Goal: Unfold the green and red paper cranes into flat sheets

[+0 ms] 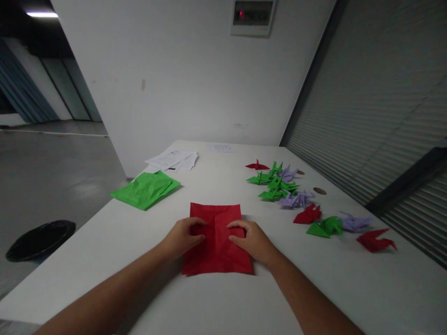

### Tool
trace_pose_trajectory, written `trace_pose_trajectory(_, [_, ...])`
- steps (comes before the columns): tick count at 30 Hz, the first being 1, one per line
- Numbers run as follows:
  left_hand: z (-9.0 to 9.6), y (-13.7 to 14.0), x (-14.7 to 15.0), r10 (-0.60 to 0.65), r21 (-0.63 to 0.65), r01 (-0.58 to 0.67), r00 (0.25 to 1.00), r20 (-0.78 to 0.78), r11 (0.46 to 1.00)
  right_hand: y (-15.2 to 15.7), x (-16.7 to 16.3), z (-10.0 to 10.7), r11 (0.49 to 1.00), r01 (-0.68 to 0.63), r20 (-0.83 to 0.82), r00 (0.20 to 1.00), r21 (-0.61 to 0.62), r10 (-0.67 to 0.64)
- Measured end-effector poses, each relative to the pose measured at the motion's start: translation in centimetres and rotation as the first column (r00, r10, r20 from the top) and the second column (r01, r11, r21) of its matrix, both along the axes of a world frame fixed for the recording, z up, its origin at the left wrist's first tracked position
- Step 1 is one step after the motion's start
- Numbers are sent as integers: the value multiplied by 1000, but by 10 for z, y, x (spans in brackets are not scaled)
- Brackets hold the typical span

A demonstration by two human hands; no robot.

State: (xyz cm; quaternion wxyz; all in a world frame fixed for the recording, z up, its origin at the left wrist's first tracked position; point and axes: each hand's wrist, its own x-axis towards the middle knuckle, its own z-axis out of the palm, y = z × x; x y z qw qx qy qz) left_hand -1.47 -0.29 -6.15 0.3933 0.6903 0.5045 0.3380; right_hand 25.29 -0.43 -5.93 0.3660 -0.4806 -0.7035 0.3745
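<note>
A square of red origami paper [219, 258] with a crease down its middle lies in front of me on the white table. From its left edge my left hand [184, 238] grips it, thumb and forefinger showing on top of the sheet. My right hand [254, 240] holds the opposite edge the same way, its thumb and forefinger bent over the paper. Whether other fingers reach beneath the sheet is hidden. Both hands are about level, with the middle of the paper bare between them.
Crumpled green paper sheets [145, 188] lie at the table's left edge, with printed papers [172, 160] behind. Along the right are several folded cranes, including a green one [326, 226], a purple one [355, 222] and a red one [376, 241]. A black bin [40, 239] stands on the floor.
</note>
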Motion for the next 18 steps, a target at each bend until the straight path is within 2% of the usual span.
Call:
trace_pose_trajectory(4, [-1, 0, -2, 27, -8, -28, 997, -74, 1000, 0, 1, 0, 1000, 25, 61, 998, 1, -25])
trace_pose_trajectory(12, [0, -3, 3, -2, 34, 7, 989, -149, 999, -2, -5, 5, 999, 25, 122, 992, 24, -27])
trace_pose_trajectory(18, [11, -10, 6, -22, 68, 30, 993, -120, 997, -6, -8, 8, 995, 51, 113, 992, 80, -60])
